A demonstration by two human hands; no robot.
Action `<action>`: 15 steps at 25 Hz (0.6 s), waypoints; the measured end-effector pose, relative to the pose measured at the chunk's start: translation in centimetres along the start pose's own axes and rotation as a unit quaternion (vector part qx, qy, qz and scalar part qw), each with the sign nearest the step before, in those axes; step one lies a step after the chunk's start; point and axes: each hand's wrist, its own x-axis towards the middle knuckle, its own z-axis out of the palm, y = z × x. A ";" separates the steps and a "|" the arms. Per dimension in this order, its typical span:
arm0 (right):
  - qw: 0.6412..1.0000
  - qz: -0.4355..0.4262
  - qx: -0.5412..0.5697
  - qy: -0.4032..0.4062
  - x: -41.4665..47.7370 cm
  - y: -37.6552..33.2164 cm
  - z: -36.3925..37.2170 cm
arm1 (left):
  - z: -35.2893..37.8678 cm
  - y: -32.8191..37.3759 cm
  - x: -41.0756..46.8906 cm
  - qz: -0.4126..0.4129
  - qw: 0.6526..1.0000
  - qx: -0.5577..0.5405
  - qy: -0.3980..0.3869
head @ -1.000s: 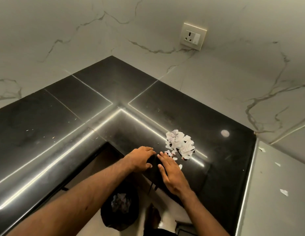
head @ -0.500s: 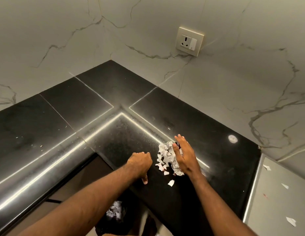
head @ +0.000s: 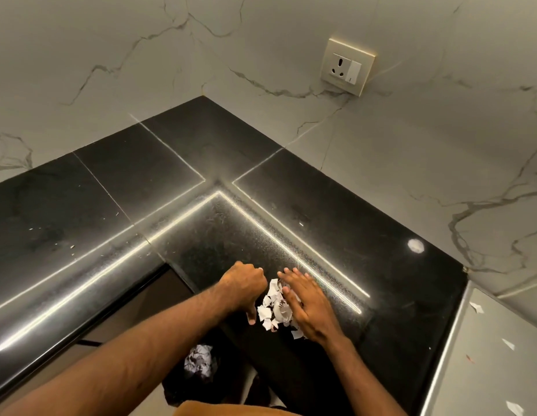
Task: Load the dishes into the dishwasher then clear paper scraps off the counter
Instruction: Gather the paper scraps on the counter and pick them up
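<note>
A: The right hand [head: 309,307] lies flat, fingers straight and close together, its thumb side pressed against the paper scraps [head: 274,307].

B: And the left hand [head: 244,285]?

A: Curled into a loose fist just left of the pile, knuckles up, thumb pointing down over the front edge of the desk [head: 321,211]. The scraps sit between the two hands, touching the right one.

B: Where on the desk is the pile?

A: At the front edge of the black stone, just right of the inner corner of the L-shaped top. The nearest pieces lie right at the lip.

B: Which way does the pile run?

A: It is longer than it is wide. The long axis runs from the far side toward the person, along the right hand's index finger and thumb, with the near end at the edge.

B: Anything below?

A: A black bin bag [head: 183,388] under the edge, with crumpled paper [head: 201,360] in it. A few loose white scraps [head: 476,307] lie on the grey surface [head: 501,370] to the right, well apart from the pile. A wall socket [head: 346,66] sits on the marble wall behind.
</note>
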 end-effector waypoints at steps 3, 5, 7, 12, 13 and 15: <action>0.991 0.044 0.090 0.090 -0.9 -0.3 -1.6 | -0.1 -1.2 -0.7 -0.007 0.998 -0.064 0.018; 0.982 0.079 0.074 0.156 -1.8 0.0 -2.4 | 0.2 -1.9 -0.9 0.000 0.995 -0.100 0.030; 0.978 0.133 0.046 0.153 -2.6 0.3 -2.5 | 0.6 -2.0 -0.9 0.023 0.988 -0.147 0.043; 0.992 0.123 0.025 0.014 -3.6 -0.2 -4.1 | 0.9 -0.4 0.0 0.095 0.979 -0.167 0.067; 0.991 0.132 0.001 -0.003 -4.0 -0.3 -4.9 | 0.7 -0.1 0.4 0.109 0.980 -0.154 0.063; 0.983 0.166 -0.047 -0.059 -5.0 -0.7 -5.7 | 0.5 0.2 1.0 0.130 0.981 -0.134 0.051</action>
